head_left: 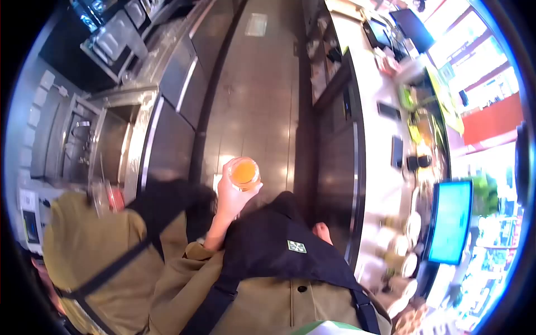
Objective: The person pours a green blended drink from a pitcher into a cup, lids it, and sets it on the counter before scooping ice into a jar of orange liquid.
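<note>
A clear cup of orange drink (244, 172) is in my left hand (230, 195), whose fingers wrap round its side in front of my dark apron. The cup is held above the aisle floor, and its round top faces the camera. Low at my right side, my right hand (322, 231) shows only in part beside the apron's edge. Its fingers are too small and too hidden to read, and nothing can be made out in it.
A co-worker in a brown shirt (92, 245) stands close on the left, near a metal sink (117, 139). The tiled floor (257, 100) runs ahead. Along the right, a counter (374, 145) holds dark devices, stacked cups (399, 245) and a lit screen (451, 222).
</note>
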Demonstrator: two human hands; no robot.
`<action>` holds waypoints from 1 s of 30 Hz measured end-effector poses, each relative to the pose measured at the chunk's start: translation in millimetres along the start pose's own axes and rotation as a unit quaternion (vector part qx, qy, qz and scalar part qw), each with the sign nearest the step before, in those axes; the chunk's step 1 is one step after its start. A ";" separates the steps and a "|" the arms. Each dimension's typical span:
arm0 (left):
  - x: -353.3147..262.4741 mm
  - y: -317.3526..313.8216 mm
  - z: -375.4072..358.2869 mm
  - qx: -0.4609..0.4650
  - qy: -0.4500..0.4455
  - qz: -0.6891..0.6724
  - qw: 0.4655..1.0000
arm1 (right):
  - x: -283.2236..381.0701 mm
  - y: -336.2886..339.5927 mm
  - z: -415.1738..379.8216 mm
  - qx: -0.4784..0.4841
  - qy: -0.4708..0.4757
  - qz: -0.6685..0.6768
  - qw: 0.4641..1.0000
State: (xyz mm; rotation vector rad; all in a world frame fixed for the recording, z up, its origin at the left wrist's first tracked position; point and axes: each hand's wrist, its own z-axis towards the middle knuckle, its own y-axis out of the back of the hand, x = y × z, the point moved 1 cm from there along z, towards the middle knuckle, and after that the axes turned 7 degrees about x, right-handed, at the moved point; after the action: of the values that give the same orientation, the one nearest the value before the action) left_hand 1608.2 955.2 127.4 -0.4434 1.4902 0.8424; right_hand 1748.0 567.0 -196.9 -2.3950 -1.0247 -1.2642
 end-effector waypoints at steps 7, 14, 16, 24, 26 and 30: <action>49.2 0.2 316.9 -0.167 -0.042 0.058 0.983 | 154.3 97.5 254.8 0.007 -0.016 -0.206 0.978; 81.4 86.1 582.3 -0.367 -0.009 -0.054 0.929 | 520.8 13.6 672.7 0.159 0.118 -0.201 0.959; 104.6 129.4 654.4 -0.419 -0.038 -0.005 0.907 | 654.0 -58.4 754.3 0.222 0.206 -0.265 0.915; 255.1 298.7 916.5 -0.580 0.026 0.084 0.810 | 953.5 -376.7 968.4 0.323 0.402 -0.366 0.775; 267.8 319.3 952.0 -0.613 0.081 0.132 0.775 | 994.8 -450.6 988.1 0.402 0.387 -0.380 0.738; 292.6 343.6 991.2 -0.672 0.136 0.124 0.717 | 1080.7 -606.4 1006.3 0.518 0.348 -0.368 0.689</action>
State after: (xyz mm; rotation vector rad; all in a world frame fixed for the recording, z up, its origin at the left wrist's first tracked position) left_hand 2002.9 1962.1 -1.0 -1.5016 0.9288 2.1204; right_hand 2371.3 2022.8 4.5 -0.5442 -1.7760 -1.0969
